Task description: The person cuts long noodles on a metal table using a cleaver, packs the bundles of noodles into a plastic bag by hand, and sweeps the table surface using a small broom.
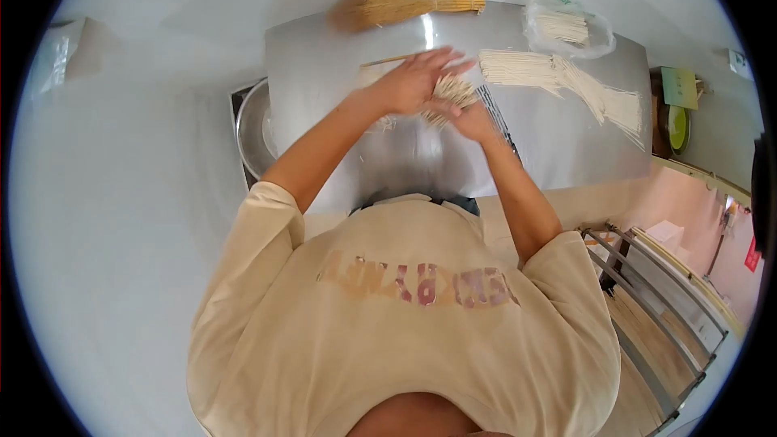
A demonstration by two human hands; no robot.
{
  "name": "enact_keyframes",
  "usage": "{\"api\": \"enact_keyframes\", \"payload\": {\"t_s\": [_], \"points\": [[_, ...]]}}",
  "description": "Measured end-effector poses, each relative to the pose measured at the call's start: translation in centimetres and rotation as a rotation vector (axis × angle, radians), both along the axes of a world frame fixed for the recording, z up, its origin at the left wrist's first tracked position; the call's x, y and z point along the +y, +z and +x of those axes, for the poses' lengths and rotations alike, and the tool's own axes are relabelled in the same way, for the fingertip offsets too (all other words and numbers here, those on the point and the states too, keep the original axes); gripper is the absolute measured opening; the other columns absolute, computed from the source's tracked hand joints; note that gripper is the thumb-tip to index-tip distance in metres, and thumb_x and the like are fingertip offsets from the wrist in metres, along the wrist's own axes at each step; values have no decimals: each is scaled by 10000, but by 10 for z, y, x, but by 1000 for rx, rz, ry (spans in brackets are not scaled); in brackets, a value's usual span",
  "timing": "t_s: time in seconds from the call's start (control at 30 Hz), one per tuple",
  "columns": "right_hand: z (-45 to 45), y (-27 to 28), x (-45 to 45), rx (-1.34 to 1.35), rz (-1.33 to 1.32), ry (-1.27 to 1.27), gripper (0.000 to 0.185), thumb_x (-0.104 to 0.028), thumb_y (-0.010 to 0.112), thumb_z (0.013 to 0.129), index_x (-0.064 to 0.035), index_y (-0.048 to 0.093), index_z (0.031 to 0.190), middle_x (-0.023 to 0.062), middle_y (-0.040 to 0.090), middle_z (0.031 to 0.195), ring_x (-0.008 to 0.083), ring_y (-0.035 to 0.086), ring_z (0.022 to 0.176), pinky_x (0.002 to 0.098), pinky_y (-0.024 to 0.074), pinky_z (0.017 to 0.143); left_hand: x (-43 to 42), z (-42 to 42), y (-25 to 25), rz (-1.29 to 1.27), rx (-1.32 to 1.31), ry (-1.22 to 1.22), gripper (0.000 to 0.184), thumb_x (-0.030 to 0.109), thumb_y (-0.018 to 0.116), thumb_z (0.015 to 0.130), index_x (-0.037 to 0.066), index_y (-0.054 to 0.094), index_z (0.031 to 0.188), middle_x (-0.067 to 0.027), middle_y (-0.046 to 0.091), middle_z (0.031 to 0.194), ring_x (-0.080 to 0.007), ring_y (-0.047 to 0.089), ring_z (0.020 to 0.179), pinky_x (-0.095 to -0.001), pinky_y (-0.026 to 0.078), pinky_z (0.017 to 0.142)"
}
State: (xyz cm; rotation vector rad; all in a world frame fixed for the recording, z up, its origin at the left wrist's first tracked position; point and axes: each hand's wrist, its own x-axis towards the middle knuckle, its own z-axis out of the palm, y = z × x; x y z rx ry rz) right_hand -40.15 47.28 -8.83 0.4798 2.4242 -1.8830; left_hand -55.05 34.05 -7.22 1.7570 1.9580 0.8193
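Observation:
A bundle of pale dried noodles [455,91] sits between my two hands, its cut ends facing up. My right hand [469,119] is closed round the bundle from the right. My left hand [411,82] lies against its left side, fingers stretched out and apart, somewhat smeared by motion. Loose noodles [386,123] lie on the metal table below my left wrist. To the right of my hands, a long spread of noodles [522,70] runs across the table and fans out toward its right edge. The lower part of the held bundle is partly hidden by my hands.
A straw whisk broom [405,8] lies along the table's [566,162] back edge. A clear plastic bag [603,36] with noodles stands back right. A thin stick [388,60] and a dark slotted strip [498,117] are near my hands. A metal basin [252,129] is at left, a metal rack [655,299] at right.

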Motion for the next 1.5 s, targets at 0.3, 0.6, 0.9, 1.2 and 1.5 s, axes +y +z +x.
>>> {"api": "enact_keyframes", "payload": {"t_s": [0.3, 0.6, 0.9, 1.2, 1.5], "points": [[-35, 11, 30, 171, -802, -496, 151, -106, 625, 982, 23, 638, 1061, 99, 681, 916, 222, 658, 886, 349, 556, 799, 15, 28, -69, 4, -586, 269, 1061, 431, 876, 723, -10, 336, 1523, -190, 558, 1400, -286, 515, 1346, -376, 408, 1121], [-3, 14, 13, 173, -1438, -250, 757, -589, 490, 1002, 40, 435, 1420, 229, 566, 1354, 373, 547, 1243, 516, 455, 1047, -39, 81, -42, -200, -1261, 292, 288, 227, 628, 964, 46, 570, 1180, -36, 621, 880, -186, 604, 678, -321, 486, 609], [40, -41, -22, -28, -1473, -132, 1115, -870, 365, 843, 13, 332, 1522, 275, 421, 1518, 394, 416, 1417, 560, 355, 1134, -96, 101, -45, -253, -2066, 104, 309, 201, 567, 1032, 46, 549, 1298, -3, 541, 875, -95, 471, 637, -274, 411, 600], [40, -6, -29, 247, -1546, -128, 1037, -787, 386, 907, -22, 210, 1584, 343, 249, 1584, 474, 262, 1483, 627, 277, 1183, -95, 117, -18, -280, -2185, 57, 538, 280, 569, 1032, 8, 432, 1475, -185, 606, 1323, -309, 630, 1196, -494, 520, 1037], [47, 12, -32, 304, -1575, -155, 968, -765, 362, 935, -54, 248, 1581, 355, 306, 1551, 484, 340, 1443, 642, 311, 1161, -88, 124, -12, -255, -1888, 156, 447, 278, 608, 1013, 3, 549, 1361, -159, 658, 1221, -257, 674, 1075, -395, 569, 918]]}}
